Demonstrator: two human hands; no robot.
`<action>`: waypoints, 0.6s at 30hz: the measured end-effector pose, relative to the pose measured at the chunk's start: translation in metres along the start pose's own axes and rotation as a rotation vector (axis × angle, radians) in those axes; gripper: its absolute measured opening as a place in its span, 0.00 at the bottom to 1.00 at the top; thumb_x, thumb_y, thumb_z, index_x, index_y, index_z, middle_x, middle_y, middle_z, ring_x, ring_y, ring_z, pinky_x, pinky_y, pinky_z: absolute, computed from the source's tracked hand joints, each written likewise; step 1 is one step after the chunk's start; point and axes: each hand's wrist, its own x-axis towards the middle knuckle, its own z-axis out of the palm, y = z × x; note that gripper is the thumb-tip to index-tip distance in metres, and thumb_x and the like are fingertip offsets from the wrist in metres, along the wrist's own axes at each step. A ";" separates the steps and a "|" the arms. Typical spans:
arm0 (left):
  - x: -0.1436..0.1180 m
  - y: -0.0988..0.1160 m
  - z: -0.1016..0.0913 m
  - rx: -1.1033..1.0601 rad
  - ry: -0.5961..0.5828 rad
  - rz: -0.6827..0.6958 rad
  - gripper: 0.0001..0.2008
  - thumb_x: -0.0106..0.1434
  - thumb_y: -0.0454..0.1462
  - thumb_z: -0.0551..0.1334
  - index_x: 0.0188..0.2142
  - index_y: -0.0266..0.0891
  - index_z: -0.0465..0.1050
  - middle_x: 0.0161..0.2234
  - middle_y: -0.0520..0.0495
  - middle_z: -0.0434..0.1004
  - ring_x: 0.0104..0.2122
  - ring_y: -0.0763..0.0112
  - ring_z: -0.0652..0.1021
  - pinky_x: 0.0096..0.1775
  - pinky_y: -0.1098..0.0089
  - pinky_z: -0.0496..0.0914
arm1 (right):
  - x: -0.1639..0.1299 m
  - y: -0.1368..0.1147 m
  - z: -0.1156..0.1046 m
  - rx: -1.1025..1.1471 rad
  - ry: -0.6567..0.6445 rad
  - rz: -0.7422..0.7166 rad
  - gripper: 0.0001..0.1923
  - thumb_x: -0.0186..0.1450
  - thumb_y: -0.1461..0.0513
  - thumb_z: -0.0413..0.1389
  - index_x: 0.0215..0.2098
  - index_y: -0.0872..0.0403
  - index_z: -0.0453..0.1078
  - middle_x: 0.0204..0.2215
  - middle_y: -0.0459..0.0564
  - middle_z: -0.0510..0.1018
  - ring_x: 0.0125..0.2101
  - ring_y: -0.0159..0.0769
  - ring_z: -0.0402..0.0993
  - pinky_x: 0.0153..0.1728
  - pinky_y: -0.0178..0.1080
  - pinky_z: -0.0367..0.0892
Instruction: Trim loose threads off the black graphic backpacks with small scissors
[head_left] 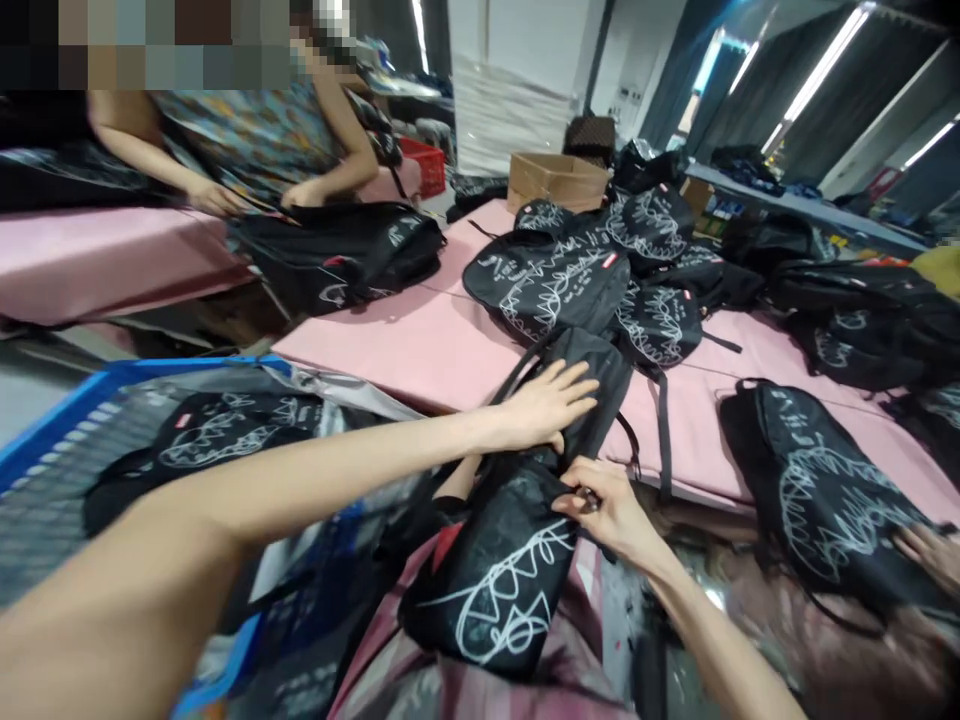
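A black backpack (502, 580) with white scribble print hangs over the near edge of the pink table (405, 345), down toward my lap. My left hand (547, 405) lies flat with fingers spread on the bag's upper part, pressing it to the table edge. My right hand (604, 505) pinches a small part at the bag's side, likely a zipper pull; the exact piece is too small to tell. The bag's straps (664, 430) trail across the pink surface.
A pile of the same black printed backpacks (585, 270) covers the table's middle and right. A blue crate (90, 400) at left holds more. A co-worker (255, 140) handles a bag at far left. Another person's hand (930, 555) touches a bag at right. A cardboard box (559, 180) stands behind.
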 end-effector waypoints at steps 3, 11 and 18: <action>-0.022 0.010 -0.013 -0.175 0.097 -0.020 0.13 0.61 0.40 0.59 0.44 0.37 0.69 0.49 0.42 0.70 0.54 0.58 0.63 0.53 0.58 0.58 | -0.004 0.000 -0.004 -0.058 0.024 -0.029 0.11 0.64 0.57 0.52 0.28 0.55 0.68 0.22 0.44 0.67 0.22 0.28 0.63 0.23 0.32 0.55; -0.080 0.030 -0.013 -0.379 0.028 -0.073 0.09 0.55 0.36 0.65 0.35 0.39 0.68 0.39 0.47 0.72 0.52 0.58 0.64 0.51 0.56 0.59 | -0.029 0.008 0.010 -0.379 0.100 -0.185 0.08 0.66 0.61 0.51 0.31 0.55 0.68 0.26 0.46 0.72 0.25 0.29 0.66 0.28 0.34 0.57; -0.107 0.046 0.000 -0.422 0.105 -0.107 0.08 0.56 0.28 0.59 0.34 0.42 0.67 0.36 0.50 0.73 0.55 0.61 0.62 0.57 0.53 0.52 | -0.047 0.000 0.012 -0.604 0.025 -0.301 0.14 0.69 0.68 0.41 0.46 0.57 0.67 0.39 0.50 0.77 0.29 0.28 0.69 0.27 0.35 0.55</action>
